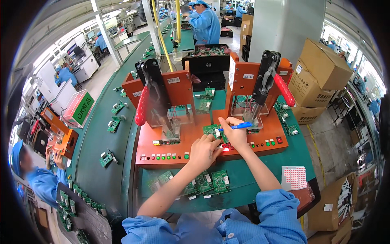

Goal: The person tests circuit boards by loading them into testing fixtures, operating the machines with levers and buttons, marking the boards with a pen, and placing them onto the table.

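Observation:
My right hand (235,135) grips a blue marker pen (241,126), its tip pointing left at a small green circuit board (210,129). At that board's near edge, the bent fingers of my left hand (204,152) hold it; the fingertips are partly hidden. The board is over the front of an orange test fixture (187,156) with a row of green and red buttons and a lit red display. Two toggle clamps stand on the fixture, the left one with a red handle (142,106), the right one with a red handle (285,90). Below my hands, several more circuit boards (220,181) lie on the green table.
A conveyor belt (97,134) carrying boards runs along the left. A sheet of red-and-white labels (294,178) lies at the table's right corner. Cardboard boxes (317,85) are stacked at the right. A black crate (207,61) stands behind the fixture. A co-worker (40,179) sits at far left.

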`<action>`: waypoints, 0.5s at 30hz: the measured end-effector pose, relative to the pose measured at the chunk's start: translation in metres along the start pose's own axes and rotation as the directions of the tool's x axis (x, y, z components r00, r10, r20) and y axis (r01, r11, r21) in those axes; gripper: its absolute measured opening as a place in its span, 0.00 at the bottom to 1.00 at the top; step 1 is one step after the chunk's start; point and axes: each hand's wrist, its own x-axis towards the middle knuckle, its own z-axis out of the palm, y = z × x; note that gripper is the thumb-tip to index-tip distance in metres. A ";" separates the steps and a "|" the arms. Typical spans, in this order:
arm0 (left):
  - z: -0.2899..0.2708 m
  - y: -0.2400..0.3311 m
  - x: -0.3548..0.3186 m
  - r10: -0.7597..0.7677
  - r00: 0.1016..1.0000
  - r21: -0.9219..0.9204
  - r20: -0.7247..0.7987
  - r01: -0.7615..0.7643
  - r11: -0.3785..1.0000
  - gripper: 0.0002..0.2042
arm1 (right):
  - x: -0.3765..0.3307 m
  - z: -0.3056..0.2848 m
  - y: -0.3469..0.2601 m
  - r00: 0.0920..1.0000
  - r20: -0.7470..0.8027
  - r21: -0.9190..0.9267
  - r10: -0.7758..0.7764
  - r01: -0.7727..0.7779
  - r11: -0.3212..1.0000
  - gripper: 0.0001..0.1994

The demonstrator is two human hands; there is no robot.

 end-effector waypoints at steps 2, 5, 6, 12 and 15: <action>0.002 0.000 0.000 0.004 1.000 0.002 -0.001 -0.004 1.000 0.11 | -0.001 0.003 0.002 0.998 0.005 -0.047 -0.061 0.061 0.997 0.19; 0.004 0.001 0.001 0.003 1.000 0.003 -0.010 -0.002 1.000 0.11 | -0.002 0.005 0.004 0.995 -0.017 -0.109 -0.096 0.094 0.990 0.19; 0.004 0.002 0.002 0.001 1.000 0.001 -0.014 -0.001 1.000 0.11 | -0.002 0.005 0.006 0.995 -0.015 -0.111 -0.098 0.096 0.989 0.19; -0.004 -0.002 0.002 0.022 0.999 0.043 0.039 -0.024 0.999 0.13 | -0.005 0.004 -0.002 0.989 -0.114 -0.057 -0.095 0.089 0.994 0.18; -0.016 -0.002 0.002 -0.012 1.000 0.025 0.027 0.012 1.000 0.15 | -0.011 -0.007 -0.006 0.986 -0.166 0.093 -0.027 0.043 0.995 0.19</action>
